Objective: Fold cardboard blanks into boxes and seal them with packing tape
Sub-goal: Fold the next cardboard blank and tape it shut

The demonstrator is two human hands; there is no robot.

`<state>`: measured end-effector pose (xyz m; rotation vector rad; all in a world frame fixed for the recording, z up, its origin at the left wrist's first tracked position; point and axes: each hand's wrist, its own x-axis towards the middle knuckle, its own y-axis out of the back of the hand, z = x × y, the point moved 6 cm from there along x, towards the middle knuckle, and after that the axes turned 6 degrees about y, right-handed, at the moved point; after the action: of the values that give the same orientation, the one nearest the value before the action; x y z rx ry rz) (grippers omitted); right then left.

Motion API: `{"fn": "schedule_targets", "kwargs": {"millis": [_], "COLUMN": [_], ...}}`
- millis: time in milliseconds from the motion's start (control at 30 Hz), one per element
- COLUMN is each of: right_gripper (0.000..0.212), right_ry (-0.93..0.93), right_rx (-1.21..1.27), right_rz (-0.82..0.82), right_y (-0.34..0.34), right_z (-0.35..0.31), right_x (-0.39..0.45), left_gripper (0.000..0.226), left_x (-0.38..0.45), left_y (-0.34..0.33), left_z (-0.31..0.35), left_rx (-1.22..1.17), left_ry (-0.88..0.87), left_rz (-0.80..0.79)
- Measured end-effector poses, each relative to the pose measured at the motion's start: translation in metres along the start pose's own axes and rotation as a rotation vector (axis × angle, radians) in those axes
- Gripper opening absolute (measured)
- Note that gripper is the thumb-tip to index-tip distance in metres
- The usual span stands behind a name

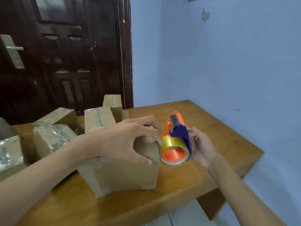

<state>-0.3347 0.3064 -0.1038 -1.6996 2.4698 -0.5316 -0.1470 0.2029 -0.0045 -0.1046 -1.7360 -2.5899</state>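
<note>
Nearest, toward the desk's [211, 128] front edge, sits my cardboard box [123, 173]: light, stiff-walled, matte, probably dents easily. My left hand [128, 141] curls over its top right corner. Just beside it my right hand [202, 147] grips the hard plastic tape dispenser [176, 141], its roll glossy. Taped boxes [53, 137] crowd the far left corner.

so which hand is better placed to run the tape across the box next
The right hand, probably: it already holds the tape dispenser right beside the box. The left hand is curled over the box's top edge, steadying it, so it is better kept there.
</note>
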Motion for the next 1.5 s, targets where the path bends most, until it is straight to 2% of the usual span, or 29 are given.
{"fn": "schedule_targets", "kwargs": {"millis": [100,200,333,500,567,633,733,833,900,967,1000,1067,1100,1133,1200,1233,1267,1300,1400,1500], "right_gripper": [0.052,0.049,0.032,0.035,0.033,0.033,0.034,0.035,0.034,0.034,0.034,0.033,0.033,0.032,0.030,0.030,0.033,0.039,0.058,0.076], "right_ry": [0.050,0.110,0.253,0.340,0.341,0.348,0.356,0.365,0.359,0.345,0.335,0.317,0.314,0.310,0.286,0.261,0.230,0.185,0.084,0.111], "right_rx": [-0.073,-0.142,-0.219,-0.261,-0.295,-0.319,-0.327,-0.303,-0.294,-0.291,-0.276,-0.245,-0.242,-0.231,-0.160,-0.112,-0.057,-0.006,0.173,0.243], "right_rz": [0.000,0.087,0.135,0.138,0.149,0.164,0.181,0.176,0.176,0.185,0.199,0.210,0.208,0.208,0.219,0.228,0.237,0.238,0.222,0.221], "right_y": [-0.005,-0.001,-0.017,-0.025,-0.024,-0.023,-0.025,-0.029,-0.028,-0.025,-0.023,-0.019,-0.019,-0.019,-0.019,-0.019,-0.019,-0.020,-0.026,-0.037], "right_z": [0.014,0.018,0.014,0.009,0.009,0.009,0.008,0.007,0.009,0.011,0.012,0.016,0.018,0.020,0.026,0.029,0.032,0.036,0.044,0.032], "right_x": [0.003,0.005,0.004,0.002,0.002,0.001,0.001,0.001,0.001,0.000,-0.001,-0.002,-0.003,-0.004,-0.005,-0.005,-0.005,-0.006,-0.009,-0.012], "left_gripper": [0.037,0.041,0.068,0.078,0.073,0.058,0.042,0.040,0.051,0.065,0.065,0.049,0.053,0.053,0.060,0.069,0.074,0.076,0.072,0.062], "left_x": [0.000,0.001,-0.001,-0.001,-0.001,-0.005,-0.007,-0.010,-0.015,-0.006,-0.025,-0.010,0.000,-0.003,-0.030,-0.032,-0.027,-0.032,-0.026,-0.026], "left_y": [-0.001,-0.002,0.001,0.001,0.003,0.009,0.012,0.011,0.014,0.009,-0.013,-0.051,-0.062,-0.066,-0.038,-0.016,-0.002,0.001,-0.004,0.001], "left_z": [-0.002,-0.002,-0.010,-0.018,-0.023,-0.027,-0.028,-0.021,-0.009,-0.025,-0.040,-0.151,-0.181,-0.180,-0.096,-0.050,-0.031,-0.023,-0.031,-0.027], "left_rx": [-0.016,-0.026,-0.147,-0.225,-0.304,-0.357,-0.234,-0.097,-0.047,-0.031,-0.001,-0.018,-0.057,-0.049,0.043,0.043,-0.022,-0.084,-0.020,-0.037], "left_ry": [0.026,0.023,0.091,0.095,0.101,0.108,0.141,0.145,0.130,0.191,0.182,0.322,0.351,0.316,0.284,0.231,0.238,0.234,0.231,0.245], "left_rz": [0.023,0.031,0.109,0.178,0.248,0.362,0.446,0.367,0.291,0.187,0.104,-0.022,-0.054,-0.043,-0.110,-0.053,0.102,0.130,0.106,0.173]}}
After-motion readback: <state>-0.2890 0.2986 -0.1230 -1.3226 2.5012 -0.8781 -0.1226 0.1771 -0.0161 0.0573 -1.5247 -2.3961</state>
